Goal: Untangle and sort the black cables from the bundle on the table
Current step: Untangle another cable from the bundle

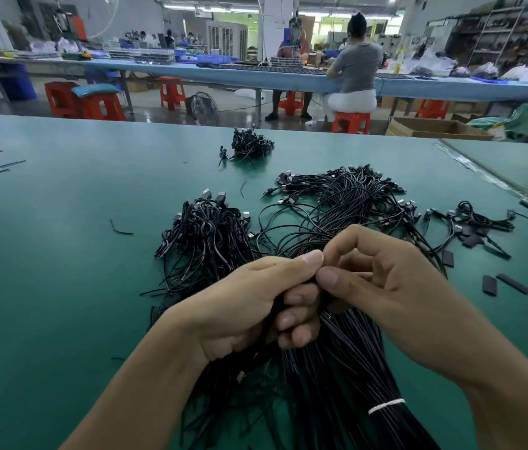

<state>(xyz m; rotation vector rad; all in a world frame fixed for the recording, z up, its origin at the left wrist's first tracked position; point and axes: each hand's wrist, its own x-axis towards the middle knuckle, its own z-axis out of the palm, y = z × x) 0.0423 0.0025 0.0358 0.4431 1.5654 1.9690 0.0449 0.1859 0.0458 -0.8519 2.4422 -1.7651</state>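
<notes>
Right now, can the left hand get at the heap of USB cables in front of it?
Probably yes. The heap of USB cables lies just beyond the left hand with nothing over it, but that hand grips strands of the tied cable bundle and would need to let go first.

Cable bundle (pixel 347 352): black plastic jackets, smooth, slight gloss. White tie (pixel 385 406) round the bundle's near end: matt, looks like twisted cord. Plug ends (pixel 220 194) in the pile left of the bundle: shiny metal shells. Flat strips (pixel 489 285) right of the bundle: matt black. Table mat (pixel 61 254) under the bundle: green, smooth, dull sheen. Stool (pixel 351 122) far behind the bundle: glossy orange plastic. Box (pixel 434 128) next to it: matt brown cardboard.
</notes>
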